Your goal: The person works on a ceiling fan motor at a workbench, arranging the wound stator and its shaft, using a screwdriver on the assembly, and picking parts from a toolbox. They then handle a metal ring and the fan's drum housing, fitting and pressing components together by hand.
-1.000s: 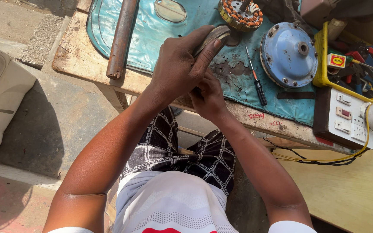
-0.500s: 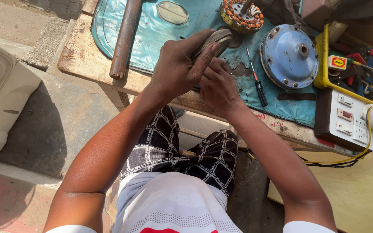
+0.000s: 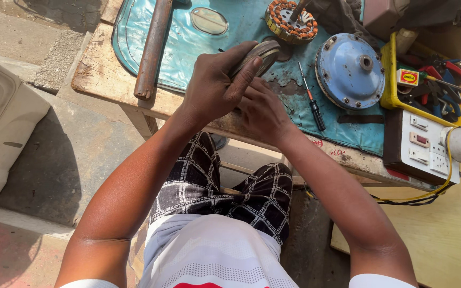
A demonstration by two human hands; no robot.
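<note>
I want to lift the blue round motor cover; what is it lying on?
The blue motor cover lies on a teal mat spread over the wooden table. A yellow tray sits at its right edge. Whatever is directly beneath the cover is hidden.

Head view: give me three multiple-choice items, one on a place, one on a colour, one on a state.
1. Where does the screwdriver lie?
A. on the teal mat
B. in the yellow tray
C. on the floor

2. What colour is the round motor cover?
A. red
B. blue
C. green

3. How is the grey disc held?
A. lying untouched on the bench
B. gripped in the left hand
C. hanging from a cord

Key: 1 A, it rests on the teal mat beside the cover. 2 B, its dome is blue. 3 B, the left hand wraps it, the right hand close below.
</note>
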